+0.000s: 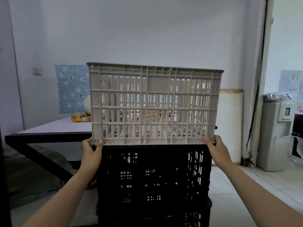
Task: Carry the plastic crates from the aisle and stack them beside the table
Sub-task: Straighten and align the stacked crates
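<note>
Head view showed the beige crate point(155, 104) level on, or just touching, the black crate point(154, 177) beside the table point(49, 128). The left hand point(91, 153) and right hand point(216, 149) each gripped a bottom corner. This stacking looked nearly done, with only letting go left; the aisle was out of sight.

no readable text, labels, brands or numbers on anything in view

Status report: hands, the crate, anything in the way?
Left hand and right hand grip beige crate at bottom corners. Beige crate on or just above black crate, beside table. No obstacle visible.
</note>
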A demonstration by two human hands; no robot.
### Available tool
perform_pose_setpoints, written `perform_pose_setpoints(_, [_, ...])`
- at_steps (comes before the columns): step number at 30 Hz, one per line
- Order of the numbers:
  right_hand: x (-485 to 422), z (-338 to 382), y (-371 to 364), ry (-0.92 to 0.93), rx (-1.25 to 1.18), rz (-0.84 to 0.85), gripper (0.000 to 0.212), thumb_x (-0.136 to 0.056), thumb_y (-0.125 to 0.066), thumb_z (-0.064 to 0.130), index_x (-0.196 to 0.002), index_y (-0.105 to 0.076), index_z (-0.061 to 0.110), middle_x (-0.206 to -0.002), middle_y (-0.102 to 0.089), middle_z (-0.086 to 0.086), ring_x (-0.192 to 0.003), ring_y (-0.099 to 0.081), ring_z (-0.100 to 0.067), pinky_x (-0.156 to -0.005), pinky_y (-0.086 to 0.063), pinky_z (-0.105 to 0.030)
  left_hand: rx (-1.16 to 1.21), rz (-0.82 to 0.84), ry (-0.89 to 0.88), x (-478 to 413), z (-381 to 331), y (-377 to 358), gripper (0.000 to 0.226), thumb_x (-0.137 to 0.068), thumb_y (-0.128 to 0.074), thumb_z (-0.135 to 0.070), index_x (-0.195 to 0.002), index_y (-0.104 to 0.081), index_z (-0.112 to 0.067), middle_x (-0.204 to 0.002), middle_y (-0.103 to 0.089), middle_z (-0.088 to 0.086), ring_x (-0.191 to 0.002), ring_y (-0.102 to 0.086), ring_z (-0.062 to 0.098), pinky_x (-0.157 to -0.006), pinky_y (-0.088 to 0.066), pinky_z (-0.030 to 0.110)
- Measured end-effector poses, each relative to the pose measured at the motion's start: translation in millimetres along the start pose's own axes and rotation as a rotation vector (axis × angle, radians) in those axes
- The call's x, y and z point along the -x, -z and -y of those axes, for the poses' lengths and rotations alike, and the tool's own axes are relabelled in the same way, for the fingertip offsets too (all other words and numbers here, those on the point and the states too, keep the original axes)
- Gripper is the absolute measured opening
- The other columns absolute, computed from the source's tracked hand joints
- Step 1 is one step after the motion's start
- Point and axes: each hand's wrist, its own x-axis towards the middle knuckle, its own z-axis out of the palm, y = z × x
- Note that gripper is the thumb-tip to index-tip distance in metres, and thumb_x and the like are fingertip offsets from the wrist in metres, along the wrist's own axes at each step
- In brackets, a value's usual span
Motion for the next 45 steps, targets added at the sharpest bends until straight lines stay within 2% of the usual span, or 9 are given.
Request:
perform_pose_setpoints(4, [6.3,4.0,-14.1,-0.019,0.031,-0.118,0.037,-0.097,-0.041,0.049,-0.105,-0.043,0.013,-0.095,-0.059,-0.007,-0.079,-0.056,-0.025,-0.059,-0.036,-0.034,0.032,-0.010,-0.003,0.5,3.9,0.0,0.049,-0.096,-0.052,-0.034,-0.137,-0.032,-0.016,-0.141,-0.047,0.014,-0.127,-0.048,0.029,-0.098,-0.038,0.036])
perform_pose_setpoints(10, [6.9,-0.4,-32.8,-0.004,0.044,-0.293,0.031,-0.096,-0.039,0.052,-0.104,-0.042,0.022,-0.099,-0.062,-0.005,-0.084,-0.057,-0.028,-0.070,-0.039,-0.037,0.061,0.031,-0.012,1.1,5.7,4.9,0.049,-0.093,-0.055,-0.040,-0.133,-0.035,-0.022,-0.136,-0.051,0.011,-0.121,-0.054,0.029,-0.102,-0.044,0.047])
perform_pose_setpoints(17, [-0.5,-7.4,-39.9,0.002,0.146,-0.395,0.052,-0.094,-0.032,0.060,-0.116,-0.047,0.016,-0.108,-0.064,-0.009,-0.090,-0.060,-0.035,-0.075,-0.045,-0.042,0.058,0.060,-0.019,2.0,6.6,3.2,0.048,-0.093,-0.054,-0.040,-0.133,-0.032,-0.025,-0.136,-0.050,0.010,-0.123,-0.052,0.028,-0.106,-0.042,0.049])
perform_pose_setpoints(24, [-6.0,6.6,-42.2,-0.068,0.061,-0.397,0.048,-0.092,-0.030,0.064,-0.115,-0.045,0.025,-0.104,-0.064,-0.007,-0.090,-0.059,-0.033,-0.078,-0.041,-0.042,0.004,0.028,0.003,-9.5,7.1,-0.4,0.056,-0.091,-0.053,-0.047,-0.137,-0.030,-0.027,-0.140,-0.048,0.009,-0.125,-0.051,0.031,-0.105,-0.040,0.050])
perform_pose_setpoints(28, [-12.5,10.9,-36.2,-0.028,0.100,-0.378,0.035,-0.093,-0.032,0.063,-0.104,-0.041,0.030,-0.096,-0.066,-0.007,-0.085,-0.059,-0.032,-0.074,-0.042,-0.040,0.021,0.009,-0.087,-14.2,3.0,-2.9,0.051,-0.094,-0.054,-0.033,-0.137,-0.033,-0.015,-0.133,-0.051,0.010,-0.119,-0.051,0.025,-0.098,-0.040,0.038])
perform_pose_setpoints(33, [-4.5,-1.5,-37.8,-0.003,0.186,-0.434,0.049,-0.096,-0.032,0.058,-0.121,-0.044,0.017,-0.124,-0.054,-0.012,-0.096,-0.058,-0.037,-0.076,-0.038,-0.042,0.061,0.016,-0.107,-0.6,11.4,-2.1,0.050,-0.094,-0.055,-0.034,-0.136,-0.034,-0.017,-0.121,-0.052,0.003,-0.108,-0.053,0.019,-0.093,-0.042,0.034])
perform_pose_setpoints(36, [-2.3,2.2,-36.0,0.026,0.190,-0.419,0.041,-0.098,-0.035,0.050,-0.111,-0.041,0.012,-0.115,-0.061,-0.014,-0.084,-0.055,-0.033,-0.070,-0.036,-0.038,0.092,-0.007,-0.088,1.4,12.7,-4.4,0.051,-0.093,-0.058,-0.031,-0.135,-0.035,-0.014,-0.120,-0.053,0.003,-0.107,-0.054,0.018,-0.092,-0.042,0.032])
perform_pose_setpoints(41, [-7.3,5.1,-24.3,-0.034,0.098,-0.447,0.031,-0.099,-0.038,0.044,-0.100,-0.037,0.013,-0.108,-0.061,-0.017,-0.076,-0.045,-0.028,-0.068,-0.035,-0.038,0.025,0.023,-0.084,1.6,21.4,-9.1,0.043,-0.084,-0.069,-0.038,-0.119,-0.047,-0.027,-0.130,-0.052,0.000,-0.120,-0.053,0.021,-0.106,-0.043,0.043])
perform_pose_setpoints(45, [-6.4,2.9,-19.1,0.016,0.052,-0.446,0.032,-0.099,-0.041,0.043,-0.101,-0.040,0.011,-0.105,-0.058,-0.015,-0.077,-0.048,-0.029,-0.068,-0.036,-0.038,-0.082,-0.017,-0.120,-2.3,16.9,-12.1,0.052,-0.088,-0.063,-0.039,-0.132,-0.045,-0.018,-0.144,-0.042,0.000,-0.131,-0.044,0.021,-0.112,-0.036,0.045])
